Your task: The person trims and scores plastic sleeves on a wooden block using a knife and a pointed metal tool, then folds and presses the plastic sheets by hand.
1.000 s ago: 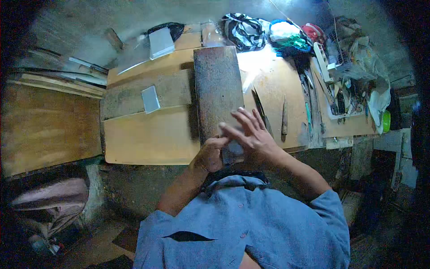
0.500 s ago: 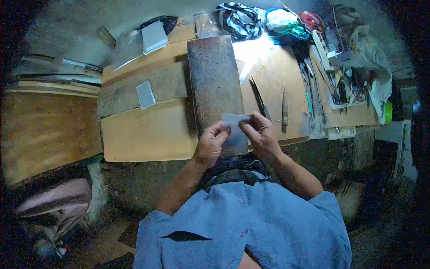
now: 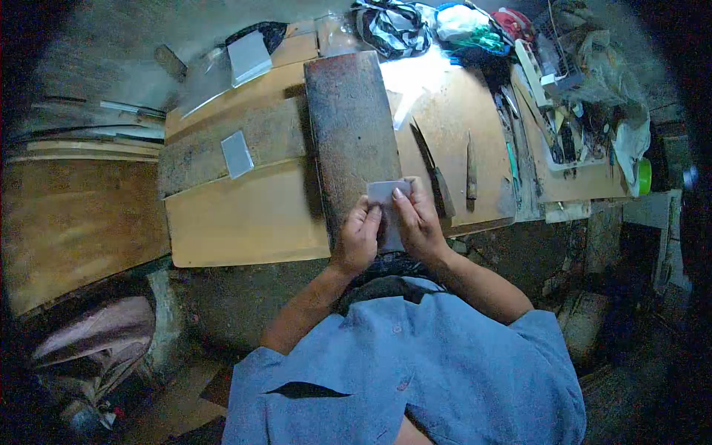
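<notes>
A small pale, thin rectangular piece [image 3: 383,191] is held up between both hands, above the near end of a dark worn wooden board [image 3: 352,126]. My left hand [image 3: 359,236] pinches its left lower edge with thumb and fingers. On the other side, my right hand [image 3: 417,219] grips it, the thumb lying on its face. Right of the board lie a dark-bladed knife [image 3: 436,174] and a slim pointed tool [image 3: 472,174]. A pale rectangular stack [image 3: 237,154] rests on the workbench to the left.
A larger stack of pale sheets [image 3: 250,58] lies at the back left of the workbench [image 3: 245,222]. Plastic bags [image 3: 393,30] sit at the back. On the right are a power strip [image 3: 531,73] and a tray of tools [image 3: 575,165]. A bright green object [image 3: 644,176] stands beyond.
The right hand, earlier spread over the left, now grips the pale piece, which came into view between both hands. The view has shifted slightly.
</notes>
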Demonstrator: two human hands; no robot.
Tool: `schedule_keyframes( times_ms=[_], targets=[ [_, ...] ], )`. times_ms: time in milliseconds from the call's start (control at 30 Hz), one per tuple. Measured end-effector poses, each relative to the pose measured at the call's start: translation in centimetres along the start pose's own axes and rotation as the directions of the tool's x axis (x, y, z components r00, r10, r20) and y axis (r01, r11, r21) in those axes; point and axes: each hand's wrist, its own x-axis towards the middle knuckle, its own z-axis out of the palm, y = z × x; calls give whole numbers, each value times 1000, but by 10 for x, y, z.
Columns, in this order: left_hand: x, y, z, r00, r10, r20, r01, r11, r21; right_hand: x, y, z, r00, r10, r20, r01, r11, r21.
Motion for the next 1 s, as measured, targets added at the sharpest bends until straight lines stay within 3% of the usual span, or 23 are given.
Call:
schedule_keyframes(
  times_ms=[167, 233, 267, 367, 400, 500, 567, 667, 800, 867, 1000],
  targets=[
    [3, -8, -13, 999, 13, 37, -16, 998, 65, 4, -23, -5, 995, 98, 34, -98, 995, 18],
    [2, -3, -15, 1000, 16, 26, -19, 996, 88, 8, -31, -11, 974, 189, 126, -190, 982, -3],
    [2, -2, -16, 1000, 21, 20, -23, 994, 111, 9, -32, -12, 971, 199, 134, -213, 972, 96],
    [3, -10, -25, 1000, 8, 16, -11, 980, 200, 19, -21, -17, 963, 197, 186, -220, 969, 115],
    [4, -15, -28, 1000, 4, 11, -6, 980, 199, 22, -15, -19, 973, 135, 185, -138, 990, 2],
    [5, -23, -32, 999, 49, -6, -46, 969, 243, 29, -11, -22, 961, 174, 215, -171, 985, -36],
    [4, -17, -31, 992, 120, -33, -96, 908, 408, 32, -11, -22, 961, 158, 226, -139, 985, -97],
    [8, -23, -43, 998, 33, -46, -3, 838, 546, 41, -8, -22, 965, 117, 233, -68, 976, -206],
    [19, -39, -47, 983, 137, -118, -86, 927, 364, 64, 5, -18, 974, 2, 226, 88, 918, -387],
    [16, -18, -45, 976, 101, -193, 54, 746, 664, 78, 16, -15, 970, -27, 243, 134, 892, -433],
    [19, -29, -48, 962, 157, -224, 5, 809, 587, 105, 47, -7, 958, -137, 252, 256, 807, -532]
  ],
)
